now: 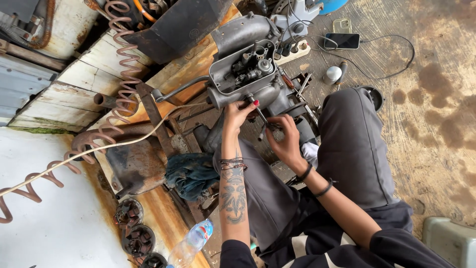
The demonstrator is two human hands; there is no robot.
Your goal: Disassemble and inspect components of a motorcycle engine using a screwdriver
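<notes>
The left hand (238, 111) reached up to the lower edge of a grey metal engine housing (243, 69), its fingers pressed against the casing beside a small red-tipped part; whether it gripped anything there could not be told. The right hand (285, 136) was closed around a slim dark tool (261, 119), which ran from the fingers up toward the underside of the housing, close by the left hand's fingertips. Both hands sat just beside each other, above the person's knees.

The housing lay open on top, showing a cluster of small dark mechanical parts inside, and a thin metal rod stuck out from its left side. It rested on a rusty, cluttered stand in front of the seated person, who wore grey trousers (352, 144) and dark bands on both wrists.

A blue rag (191, 173) lay crumpled left of the left forearm. A coiled pinkish hose (121, 64) trailed across worn wooden boards on the left. A clear plastic bottle (191, 243) lay near the bottom edge, next to some round dark metal parts. Farther off on the stained floor, a phone (342, 40) lay with a cable plugged in, near a white power strip (292, 52).
</notes>
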